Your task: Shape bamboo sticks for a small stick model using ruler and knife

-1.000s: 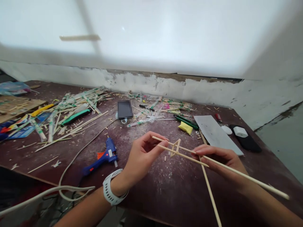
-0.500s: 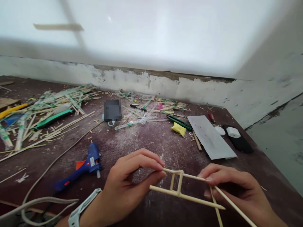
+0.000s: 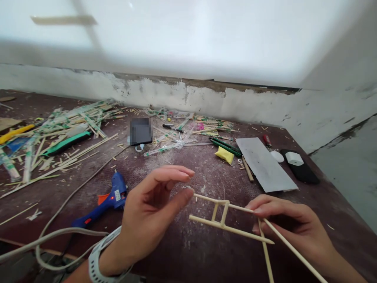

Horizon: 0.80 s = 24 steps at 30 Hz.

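A small frame of glued wooden sticks (image 3: pixel 223 214), with two long rails and short crosspieces, hangs above the table. My right hand (image 3: pixel 290 222) pinches its upper rail at the right, where more sticks run down toward me. My left hand (image 3: pixel 160 204), with a pale wristband, is at the left end of that rail. Its thumb and index finger are spread apart, and the thumb tip is beside the stick end. A thin strand, perhaps glue, shows at the thumb. The lower rail's pointed end lies to the right, below my right hand.
A blue glue gun (image 3: pixel 113 198) with a lit red light lies at the left, its cable (image 3: pixel 73 192) trailing. Wrapped chopsticks and scraps (image 3: pixel 76 122), a green-handled cutter (image 3: pixel 67 143), a yellow packet (image 3: pixel 224 155), a grey sheet (image 3: pixel 266 165) and a black phone-like object (image 3: pixel 306 171) lie around.
My left thumb and index finger have parted and let go of the rail's left end. My right hand still grips the frame. The view has shifted slightly.
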Each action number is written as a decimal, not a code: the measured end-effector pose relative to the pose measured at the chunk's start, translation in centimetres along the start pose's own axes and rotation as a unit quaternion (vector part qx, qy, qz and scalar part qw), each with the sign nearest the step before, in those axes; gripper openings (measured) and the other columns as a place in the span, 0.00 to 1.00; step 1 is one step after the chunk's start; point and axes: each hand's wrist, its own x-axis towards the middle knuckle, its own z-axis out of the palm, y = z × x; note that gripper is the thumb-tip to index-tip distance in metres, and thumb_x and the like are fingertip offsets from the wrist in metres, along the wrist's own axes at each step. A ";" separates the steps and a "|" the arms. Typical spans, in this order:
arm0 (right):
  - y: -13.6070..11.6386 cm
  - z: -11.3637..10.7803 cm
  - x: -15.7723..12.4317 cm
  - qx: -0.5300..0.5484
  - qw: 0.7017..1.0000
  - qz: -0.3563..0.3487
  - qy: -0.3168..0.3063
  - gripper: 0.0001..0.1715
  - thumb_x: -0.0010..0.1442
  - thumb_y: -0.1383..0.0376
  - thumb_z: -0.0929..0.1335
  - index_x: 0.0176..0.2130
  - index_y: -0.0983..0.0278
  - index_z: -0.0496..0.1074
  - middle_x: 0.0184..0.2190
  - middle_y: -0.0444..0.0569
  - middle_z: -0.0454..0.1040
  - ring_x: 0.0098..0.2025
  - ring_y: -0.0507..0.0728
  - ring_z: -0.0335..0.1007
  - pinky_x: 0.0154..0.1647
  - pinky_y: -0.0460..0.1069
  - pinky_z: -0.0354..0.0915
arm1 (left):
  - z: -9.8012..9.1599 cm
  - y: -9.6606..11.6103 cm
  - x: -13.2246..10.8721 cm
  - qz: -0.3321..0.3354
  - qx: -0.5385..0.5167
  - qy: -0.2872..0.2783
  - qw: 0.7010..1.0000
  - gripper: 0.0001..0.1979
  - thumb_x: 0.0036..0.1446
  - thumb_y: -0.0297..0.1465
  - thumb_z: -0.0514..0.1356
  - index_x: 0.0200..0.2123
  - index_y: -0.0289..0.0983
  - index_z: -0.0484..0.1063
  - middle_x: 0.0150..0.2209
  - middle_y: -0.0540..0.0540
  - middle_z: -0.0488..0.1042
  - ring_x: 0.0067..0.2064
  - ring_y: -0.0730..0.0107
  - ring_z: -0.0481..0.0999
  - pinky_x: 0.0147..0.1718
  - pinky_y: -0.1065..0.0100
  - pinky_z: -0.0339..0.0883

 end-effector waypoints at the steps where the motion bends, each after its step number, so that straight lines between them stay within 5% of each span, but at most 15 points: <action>1: 0.0 0.0 0.0 -0.001 1.000 0.004 -0.001 0.14 0.64 0.70 0.72 0.46 0.53 0.83 0.46 0.50 0.82 0.31 0.54 0.83 0.34 0.46 0.80 | 0.0 0.0 0.2 0.001 0.003 0.011 1.000 0.14 0.58 0.21 0.68 0.43 0.46 0.80 0.44 0.49 0.80 0.47 0.68 0.80 0.45 0.71 0.76; 10: -0.1 -0.1 0.1 -0.025 1.000 0.002 0.003 0.13 0.64 0.70 0.73 0.45 0.54 0.83 0.44 0.50 0.82 0.31 0.53 0.82 0.34 0.45 0.80 | -0.1 -0.4 0.6 0.002 0.062 0.043 0.997 0.10 0.58 0.24 0.70 0.41 0.44 0.81 0.39 0.50 0.80 0.36 0.74 0.77 0.36 0.74 0.73; 14: -0.4 0.1 0.3 -0.034 0.999 0.016 0.013 0.11 0.62 0.69 0.74 0.43 0.55 0.84 0.43 0.51 0.82 0.34 0.55 0.83 0.34 0.45 0.79 | -0.2 -0.3 0.6 0.010 0.089 0.022 0.996 0.04 0.59 0.26 0.69 0.34 0.41 0.80 0.39 0.49 0.78 0.41 0.72 0.77 0.38 0.73 0.71; 19: -0.5 0.1 0.3 -0.042 0.998 0.030 0.026 0.12 0.60 0.69 0.75 0.42 0.53 0.84 0.43 0.50 0.83 0.37 0.56 0.83 0.37 0.45 0.79 | -0.3 -0.3 0.8 0.021 0.117 -0.021 0.993 0.10 0.66 0.28 0.63 0.29 0.38 0.74 0.34 0.51 0.75 0.38 0.74 0.74 0.39 0.72 0.68; 24: -0.5 0.0 0.4 -0.035 0.998 0.049 0.025 0.09 0.61 0.68 0.75 0.41 0.54 0.85 0.43 0.51 0.83 0.37 0.57 0.83 0.36 0.45 0.79 | -0.8 -0.3 0.3 0.025 0.091 -0.088 0.992 0.05 0.68 0.33 0.62 0.41 0.40 0.77 0.43 0.46 0.78 0.46 0.68 0.77 0.47 0.67 0.70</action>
